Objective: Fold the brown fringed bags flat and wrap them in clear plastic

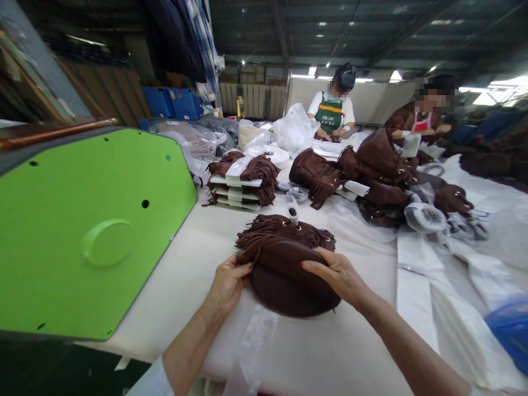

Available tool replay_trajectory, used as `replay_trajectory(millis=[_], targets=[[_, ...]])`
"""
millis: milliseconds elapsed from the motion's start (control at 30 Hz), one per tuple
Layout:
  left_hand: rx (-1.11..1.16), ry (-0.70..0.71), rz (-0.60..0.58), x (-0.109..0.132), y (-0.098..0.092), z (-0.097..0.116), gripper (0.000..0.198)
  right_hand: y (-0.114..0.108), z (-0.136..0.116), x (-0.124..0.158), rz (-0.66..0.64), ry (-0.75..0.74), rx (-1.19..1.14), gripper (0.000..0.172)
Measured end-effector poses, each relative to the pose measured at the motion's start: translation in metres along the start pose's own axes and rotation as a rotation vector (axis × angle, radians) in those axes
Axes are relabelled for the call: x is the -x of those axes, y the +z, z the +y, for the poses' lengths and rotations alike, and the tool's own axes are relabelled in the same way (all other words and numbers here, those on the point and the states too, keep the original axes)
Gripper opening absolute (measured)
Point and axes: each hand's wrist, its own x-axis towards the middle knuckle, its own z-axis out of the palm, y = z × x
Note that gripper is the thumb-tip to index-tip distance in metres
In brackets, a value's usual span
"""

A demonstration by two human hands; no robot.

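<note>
A dark brown fringed bag with metal eyelets is between my two hands over the white table, its smooth rounded base turned toward me. My left hand is closed on the left edge, thumb on top. My right hand grips the right side, with thumb and forefinger pressed on the base. A white wrapped piece sticks up from the bag's far side. Beneath the bag, a strip of clear plastic hangs toward the table's near edge.
Behind the bag lies a stack of brown fringed pieces with white wraps. More brown bags are heaped at the right, beside white sheets. A large green panel borders the left. Two people work across the table.
</note>
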Motion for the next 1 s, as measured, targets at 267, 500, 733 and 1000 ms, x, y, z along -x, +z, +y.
replay_trajectory(millis=[267, 500, 733, 1000], targets=[[-0.186, 0.093, -0.095, 0.014, 0.005, -0.01, 0.054, 0.011, 0.002, -0.007, 0.166, -0.081, 0.157, 0.032], [-0.189, -0.13, -0.112, 0.016, 0.006, -0.005, 0.043, 0.035, 0.011, -0.007, 0.318, -0.34, 0.312, 0.032], [-0.224, -0.189, -0.105, 0.013, 0.002, 0.0, 0.039, 0.051, 0.011, 0.0, 0.307, -0.658, 0.668, 0.023], [-0.33, -0.197, -0.101, 0.012, 0.002, 0.002, 0.032, 0.064, 0.02, 0.016, 0.252, -0.775, 0.907, 0.027]])
